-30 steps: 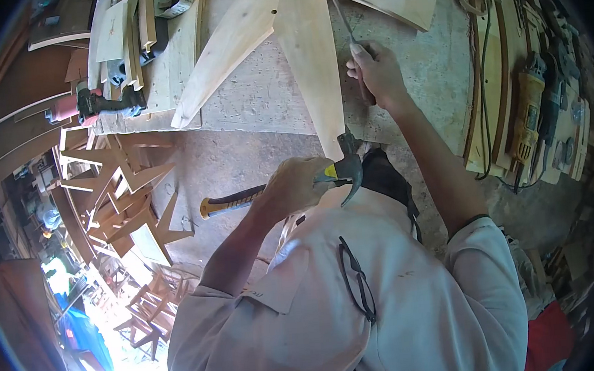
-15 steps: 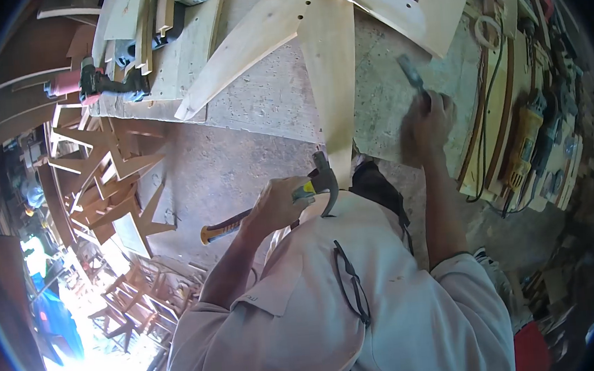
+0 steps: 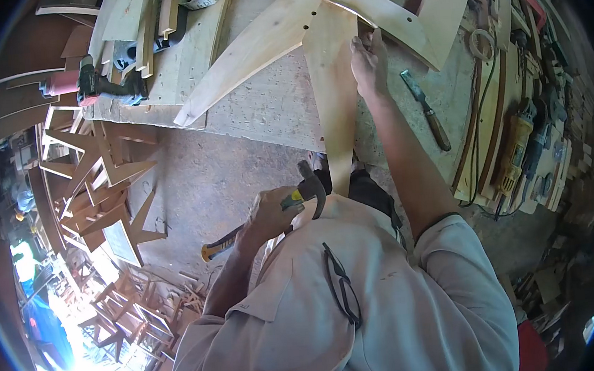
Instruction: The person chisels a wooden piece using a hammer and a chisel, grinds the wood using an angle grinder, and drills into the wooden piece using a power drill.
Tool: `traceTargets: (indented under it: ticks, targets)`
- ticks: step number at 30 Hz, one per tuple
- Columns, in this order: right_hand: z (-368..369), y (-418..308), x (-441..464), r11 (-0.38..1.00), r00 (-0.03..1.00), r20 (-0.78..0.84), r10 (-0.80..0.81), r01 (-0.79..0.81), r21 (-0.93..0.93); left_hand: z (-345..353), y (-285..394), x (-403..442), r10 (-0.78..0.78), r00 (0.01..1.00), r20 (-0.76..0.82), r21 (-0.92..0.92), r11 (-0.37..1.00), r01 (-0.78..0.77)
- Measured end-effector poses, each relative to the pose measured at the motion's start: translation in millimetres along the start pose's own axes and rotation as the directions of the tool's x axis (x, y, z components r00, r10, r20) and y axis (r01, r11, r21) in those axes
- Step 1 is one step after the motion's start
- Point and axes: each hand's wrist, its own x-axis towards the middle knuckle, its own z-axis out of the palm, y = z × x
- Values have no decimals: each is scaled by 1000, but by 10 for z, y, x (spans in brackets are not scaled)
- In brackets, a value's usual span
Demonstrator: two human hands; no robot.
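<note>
My left hand (image 3: 270, 214) is closed around the handle of a claw hammer (image 3: 304, 190), held in front of my waist with its head pointing right. My right hand (image 3: 370, 64) reaches over the bench, fingers curled at the edge of a pale wooden frame (image 3: 334, 78) made of pointed boards, near their joint. Two dark holes show beside that joint. One pointed leg runs down past the bench edge toward my body. A chisel (image 3: 425, 109) with a wooden handle lies on the bench, right of my right forearm.
A red and black power drill (image 3: 90, 83) rests at the bench's left end, beside stacked boards (image 3: 152, 29). A yellow power tool (image 3: 517, 147) with a cord lies among boards at right. Several star-shaped wooden frames (image 3: 103, 159) stand on the floor at left.
My right hand has put the chisel down on the bench and moved up and left to the wooden frame. The hammer in my left hand has shifted slightly down and left.
</note>
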Motion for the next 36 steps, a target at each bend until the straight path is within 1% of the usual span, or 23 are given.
traceTargets:
  ticks: [1,2,4,5,7,10,13,16,19,22,25,28,29,31,34,36]
  targets:
    - [42,-84,-34,999,1000,-22,0,1,46,3,-56,-8,17,1000,-13,11,1000,-17]
    - [126,-61,-32,993,996,-86,-13,22,113,-5,-98,-14,34,999,-25,23,999,-33]
    - [292,35,10,967,977,-212,-26,79,242,-54,-95,-29,-16,1000,-9,24,1000,17]
    - [294,-38,-1,958,984,-180,-2,54,282,-77,-98,-29,-40,999,0,26,999,40]
    - [245,-240,-36,934,992,-115,45,-1,358,-94,-132,-35,-19,1000,-21,11,1000,19]
    - [346,-24,60,947,978,-209,19,50,317,-93,-240,-25,5,999,-39,7,1000,-5]
    - [211,-362,-95,938,985,-171,-9,67,340,-99,-299,13,23,999,-41,11,1000,-23]
    - [230,148,184,957,920,-334,-207,261,125,-126,-293,52,25,999,-27,16,1000,-24]
    - [208,88,220,897,898,-395,-191,323,301,-132,-315,87,38,999,-27,21,999,-37]
    - [116,184,282,950,875,-390,-287,314,6,-151,-319,116,47,999,-19,30,998,-47]
    - [42,128,288,924,845,-375,-382,337,-181,-174,-296,148,52,999,-8,26,998,-52]
    - [-13,154,342,911,861,-327,-390,309,-273,-231,-186,179,17,1000,12,14,1000,-17]
    - [-17,164,358,914,859,-337,-385,304,-270,-239,-152,187,-1,1000,21,10,1000,1]
    - [12,172,390,919,854,-359,-377,295,-261,-219,-157,203,16,1000,-3,-16,1000,-16]
    - [28,32,337,929,849,-412,-330,216,-300,-219,-160,219,31,999,-21,-17,999,-31]
    - [69,142,410,992,894,-430,-128,122,-41,-214,-157,220,34,999,-31,-27,999,-35]
